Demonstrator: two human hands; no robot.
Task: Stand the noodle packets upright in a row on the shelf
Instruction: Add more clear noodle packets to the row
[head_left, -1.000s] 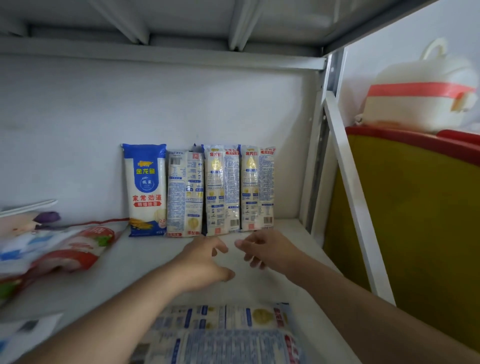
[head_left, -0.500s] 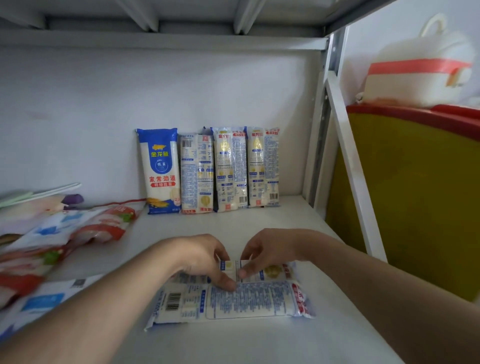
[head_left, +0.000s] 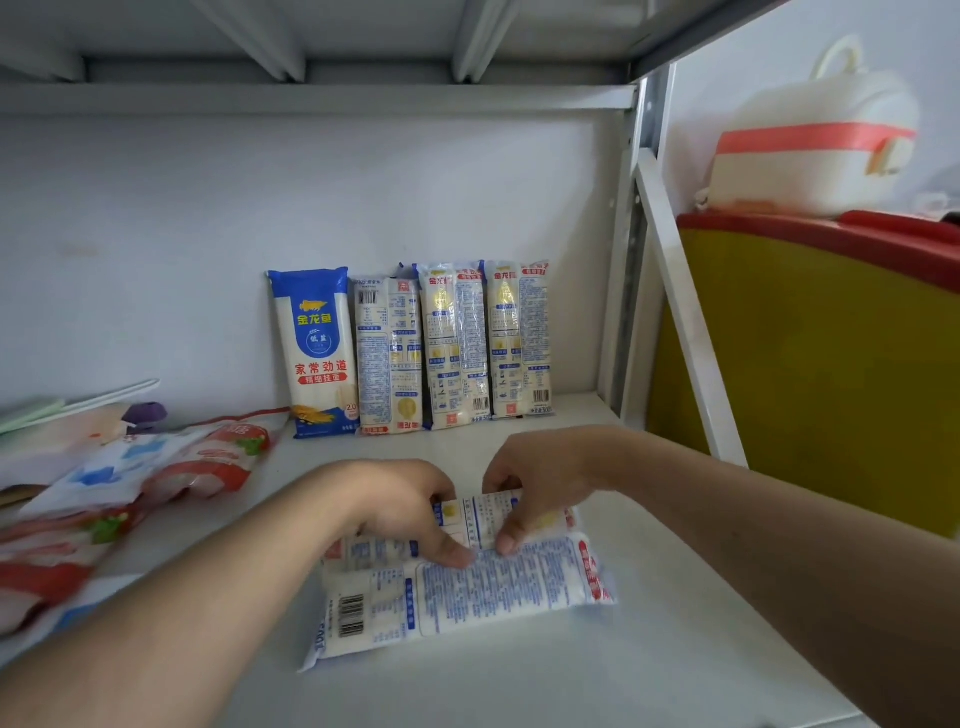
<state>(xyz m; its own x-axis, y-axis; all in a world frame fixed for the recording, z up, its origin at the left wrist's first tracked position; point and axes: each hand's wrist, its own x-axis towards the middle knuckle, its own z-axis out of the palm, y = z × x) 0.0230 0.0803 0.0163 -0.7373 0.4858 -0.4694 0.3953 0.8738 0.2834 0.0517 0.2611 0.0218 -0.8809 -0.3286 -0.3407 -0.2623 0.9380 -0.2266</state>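
Grip: our left hand (head_left: 400, 512) and right hand (head_left: 540, 486) pinch the far flat packet (head_left: 501, 517).
Beneath: a near packet (head_left: 467, 592) touches it on the shelf (head_left: 675, 649).
Row: four packets (head_left: 410, 348) stand at the back wall.
Technique: we'd lift evenly, seat it beside the blue packet (head_left: 317, 353).

Noodle packets (head_left: 457, 587): glossy, smooth plastic film with printed surfaces. Shelf (head_left: 649, 649): matt, painted white metal. Upright frame post (head_left: 631, 234): bare grey metal. Container (head_left: 810, 150): smooth white plastic.
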